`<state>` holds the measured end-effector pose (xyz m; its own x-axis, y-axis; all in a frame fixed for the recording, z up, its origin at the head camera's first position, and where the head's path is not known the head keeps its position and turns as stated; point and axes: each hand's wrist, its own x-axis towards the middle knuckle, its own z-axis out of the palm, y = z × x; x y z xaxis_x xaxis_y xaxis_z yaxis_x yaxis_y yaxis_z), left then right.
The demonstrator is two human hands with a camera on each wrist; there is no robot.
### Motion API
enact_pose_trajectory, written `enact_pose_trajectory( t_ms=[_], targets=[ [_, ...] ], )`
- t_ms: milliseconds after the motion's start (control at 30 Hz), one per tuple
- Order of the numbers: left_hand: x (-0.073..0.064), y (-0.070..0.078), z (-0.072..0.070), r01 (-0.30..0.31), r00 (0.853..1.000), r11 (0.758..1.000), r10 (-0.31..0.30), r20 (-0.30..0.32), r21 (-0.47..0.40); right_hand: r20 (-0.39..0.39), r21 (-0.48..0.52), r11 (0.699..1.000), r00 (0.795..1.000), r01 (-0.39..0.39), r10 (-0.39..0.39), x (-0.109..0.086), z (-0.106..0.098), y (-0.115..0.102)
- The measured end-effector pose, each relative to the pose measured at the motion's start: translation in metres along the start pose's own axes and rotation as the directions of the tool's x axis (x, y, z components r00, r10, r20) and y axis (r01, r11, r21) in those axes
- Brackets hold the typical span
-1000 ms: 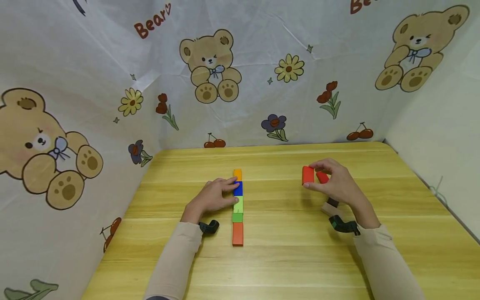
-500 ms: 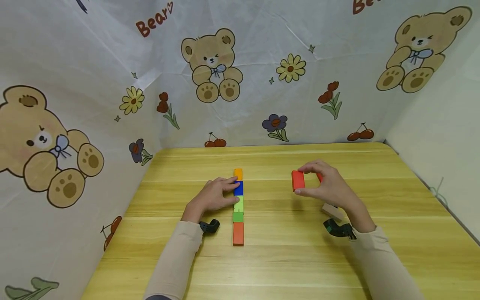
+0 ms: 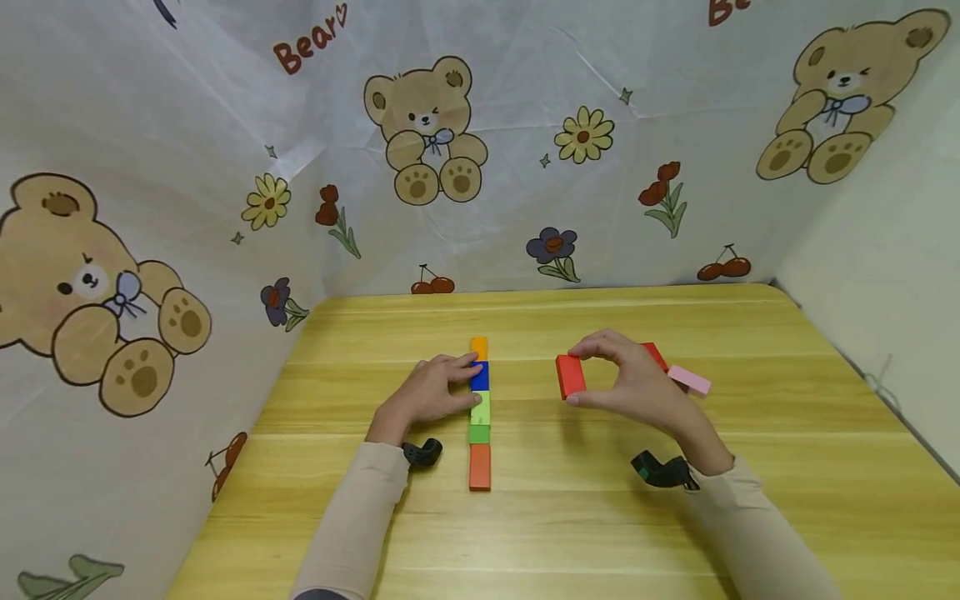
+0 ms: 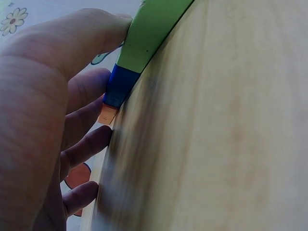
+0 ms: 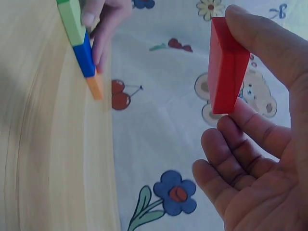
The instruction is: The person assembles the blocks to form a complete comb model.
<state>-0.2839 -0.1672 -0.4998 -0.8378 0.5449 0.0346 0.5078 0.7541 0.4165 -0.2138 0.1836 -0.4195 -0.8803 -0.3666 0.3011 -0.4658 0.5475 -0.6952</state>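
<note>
Red block (image 3: 571,377) drawing closer to the row of blocks (image 3: 480,412)

The right hand (image 3: 641,382) is pinching the red block between thumb and index finger, holding it above the surface (image 3: 532,525) to the right of the row and well apart from it. The left hand (image 3: 431,390) is resting its loosely extended fingers against the row's left side without gripping: thumb touching the light-green block (image 3: 482,412), fingertips lying at the blue block (image 3: 480,380) and the orange block (image 3: 478,344).

Over the last second the red block has been travelling left and a little nearer the person, while the row and left hand have been staying put. The gap is narrowing, which seems to be bringing the piece toward the line, though it is not yet joining it.

The red block's long axis is running near to far, roughly parallel to the row, its far end leaning slightly left. The row is pointing straight away from the person, with the green block (image 3: 480,434) and the orange-red block (image 3: 480,467) forming its near end.

Beyond the right hand, a second red block (image 3: 655,356) and a pink block (image 3: 689,381) are now showing. Farther out, a bear-printed cloth (image 3: 502,42) is hanging behind the surface.
</note>
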Motion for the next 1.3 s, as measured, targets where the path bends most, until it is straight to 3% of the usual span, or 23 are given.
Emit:
enact_pose_trajectory(
  t_ms=[200, 500, 767, 1000, 1300],
  targets=[
    [0.001, 0.001, -0.001, -0.011, 1.000, 1.000, 0.011, -0.001, -0.016, -0.016, -0.054, 0.997, 0.999, 0.051, -0.052, 0.001, 0.008, -0.017],
    [-0.001, 0.000, -0.004, 0.000, 1.000, 1.000, -0.001, -0.004, -0.015, -0.011, -0.100, 0.994, 0.999, 0.050, -0.052, 0.001, 0.033, -0.037],
    [0.000, 0.000, -0.007, -0.008, 1.000, 1.000, 0.007, -0.027, -0.027, -0.020, -0.077, 0.997, 1.000, 0.021, -0.022, -0.008, 0.057, -0.062],
    [0.000, 0.000, -0.002, 0.002, 1.000, 1.000, -0.003, -0.020, -0.028, 0.012, -0.085, 0.996, 1.000, -0.012, 0.013, -0.021, 0.085, -0.075],
    [0.001, -0.002, 0.000, -0.012, 1.000, 1.000, 0.012, -0.021, 0.001, 0.070, -0.149, 0.988, 0.997, 0.026, -0.015, -0.032, 0.116, -0.081]
  ],
)
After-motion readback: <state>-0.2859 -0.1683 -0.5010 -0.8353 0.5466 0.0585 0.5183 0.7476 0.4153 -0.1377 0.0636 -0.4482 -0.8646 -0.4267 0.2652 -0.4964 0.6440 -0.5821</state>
